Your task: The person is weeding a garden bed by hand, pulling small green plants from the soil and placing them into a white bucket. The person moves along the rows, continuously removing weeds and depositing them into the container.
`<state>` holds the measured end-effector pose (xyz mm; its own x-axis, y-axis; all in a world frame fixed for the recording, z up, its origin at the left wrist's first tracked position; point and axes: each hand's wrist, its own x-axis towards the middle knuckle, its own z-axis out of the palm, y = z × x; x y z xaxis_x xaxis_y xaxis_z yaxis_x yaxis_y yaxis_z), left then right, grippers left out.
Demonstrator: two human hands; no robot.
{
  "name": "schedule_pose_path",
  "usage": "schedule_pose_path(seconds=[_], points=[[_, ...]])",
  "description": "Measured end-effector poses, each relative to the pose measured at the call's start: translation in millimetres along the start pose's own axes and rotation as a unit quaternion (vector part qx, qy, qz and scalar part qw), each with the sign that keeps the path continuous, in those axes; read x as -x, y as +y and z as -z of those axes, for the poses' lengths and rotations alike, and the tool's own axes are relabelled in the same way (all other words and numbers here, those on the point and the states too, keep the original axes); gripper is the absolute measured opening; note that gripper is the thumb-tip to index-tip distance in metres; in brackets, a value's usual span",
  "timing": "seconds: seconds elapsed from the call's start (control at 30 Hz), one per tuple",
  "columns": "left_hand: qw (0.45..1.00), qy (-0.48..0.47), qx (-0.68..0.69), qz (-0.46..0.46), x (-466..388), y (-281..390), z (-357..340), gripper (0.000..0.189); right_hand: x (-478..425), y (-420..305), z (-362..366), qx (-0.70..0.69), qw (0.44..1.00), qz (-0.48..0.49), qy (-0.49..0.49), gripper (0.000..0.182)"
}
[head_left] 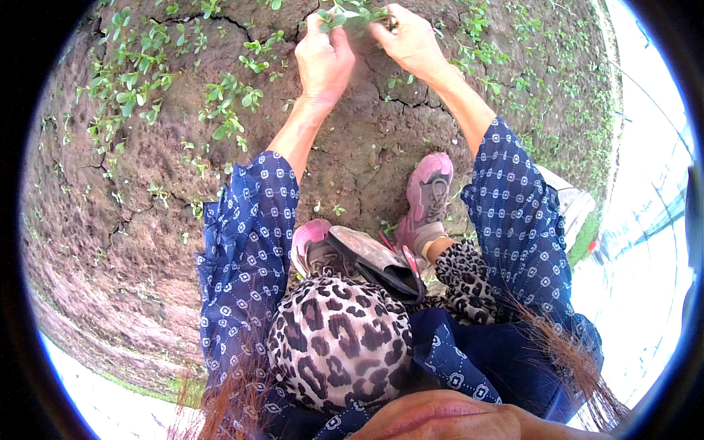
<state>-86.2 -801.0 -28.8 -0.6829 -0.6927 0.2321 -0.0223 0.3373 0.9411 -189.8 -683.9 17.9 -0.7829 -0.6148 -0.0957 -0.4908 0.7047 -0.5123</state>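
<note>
Near the top edge of the picture, my left hand (325,66) pinches a leafy green stem between thumb and fingers. My right hand (410,47) curls around a small bunch of the same plant, with pale stems showing at its fingers. Fleshy, rounded leaves (357,12) stretch across the gap between both hands, slightly blurred. These leaves look like purslane. Cracked brown soil (363,143) lies below the hands.
Low green weeds grow at the left (135,82) and right (517,60). My pink and grey sneakers (432,192) stand on the soil, beside a small dark-edged bag (379,261). A pale object (575,206) lies beyond my right sleeve. White sheeting (643,220) borders the right.
</note>
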Motion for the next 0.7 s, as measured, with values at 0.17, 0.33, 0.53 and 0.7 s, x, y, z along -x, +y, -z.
schedule_pose_path(seconds=[0.17,0.33,0.53,0.7], points=[[0.999,0.021,0.021,0.013,-2,2,2,0.011,-6,-9,-5,0.108,0.993,-0.032,-0.045,0.036],[0.997,0.001,-0.022,0.073,-29,14,7,0.018,-19,-13,5,0.149,0.981,-0.053,-0.114,0.033],[0.960,-0.112,-0.255,-0.042,-95,-14,-14,0.020,-31,-24,19,0.170,0.967,-0.069,-0.177,0.034],[0.856,-0.321,-0.404,-0.013,-128,-12,-6,0.037,-29,-6,74,0.142,0.962,-0.078,-0.221,0.041]])
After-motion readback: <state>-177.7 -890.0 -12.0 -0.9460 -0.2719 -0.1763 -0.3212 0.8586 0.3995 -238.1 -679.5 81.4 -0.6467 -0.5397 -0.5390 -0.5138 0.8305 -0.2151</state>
